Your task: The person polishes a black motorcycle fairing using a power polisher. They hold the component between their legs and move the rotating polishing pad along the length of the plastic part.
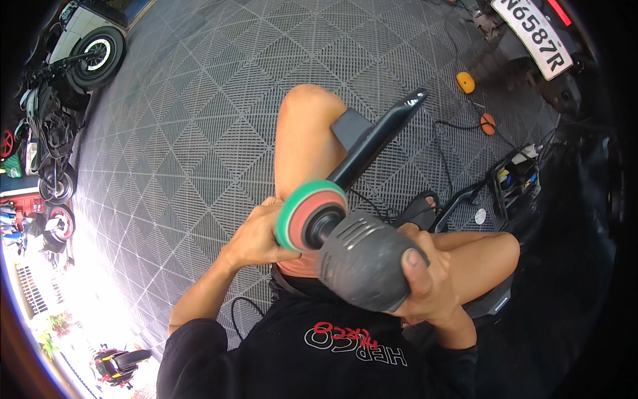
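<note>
My right hand [428, 284] is closed around the dark body of a power polisher [369, 262], its thumb on top. The polisher's round green and red foam pad [311, 214] looks blurred and faces a long glossy black plastic panel [379, 137]. This panel slants up and right from my lap, past my raised knee, with a flat matte tab [352, 129] at its side. My left hand [261, 234] is beside the pad, fingers curled and partly hidden behind it; it seems to hold the panel's near end, though the contact itself is covered.
Grey interlocking floor tiles [199, 124] surround me. At right lie a yellow foam pad [465, 83], an orange pad [488, 123], a black cable [443, 159] and an open tool caddy [516, 177]. A vehicle's licence plate [536, 37] shows at upper right; motorcycles [55, 124] stand at left.
</note>
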A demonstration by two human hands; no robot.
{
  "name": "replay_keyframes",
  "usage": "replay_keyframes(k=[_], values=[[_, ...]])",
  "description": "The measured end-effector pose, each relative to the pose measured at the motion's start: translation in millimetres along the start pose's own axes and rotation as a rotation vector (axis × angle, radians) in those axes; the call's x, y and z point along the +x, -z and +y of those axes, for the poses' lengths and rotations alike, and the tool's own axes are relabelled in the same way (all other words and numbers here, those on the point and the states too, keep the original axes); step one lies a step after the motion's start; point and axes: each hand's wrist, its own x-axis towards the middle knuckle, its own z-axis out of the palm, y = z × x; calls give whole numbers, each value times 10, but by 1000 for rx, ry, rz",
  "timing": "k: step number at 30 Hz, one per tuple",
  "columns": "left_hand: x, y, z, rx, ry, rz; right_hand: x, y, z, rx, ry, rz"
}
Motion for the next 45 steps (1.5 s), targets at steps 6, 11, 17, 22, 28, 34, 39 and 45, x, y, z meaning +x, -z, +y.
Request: replay_keyframes(k=[6, 11, 17, 22, 28, 34, 39, 45], values=[[27, 66, 1, -52, -87, -7, -42, -81, -123, 41, 25, -64], [-29, 46, -149, -45, -34, -23, -28, -92, -155, 98, 17, -135], [39, 127, -80, -40, -53, -22, -44, -77, -32, 94, -6, -73], [20, 199, -61, -50, 79, -72, -10, 4, 147, 50, -6, 16], [91, 165, -45, -135, 112, -32, 133, 152, 272, 31, -27, 58], [75, 180, -97, -141, 118, -67, 334, 353, 388, -11, -10, 101], [58, 208, -104, -214, 176, -61, 334, 389, 548, 23, -53, 122], [77, 218, -126, -271, 198, -75, 253, 331, 711, 104, -162, 215]])
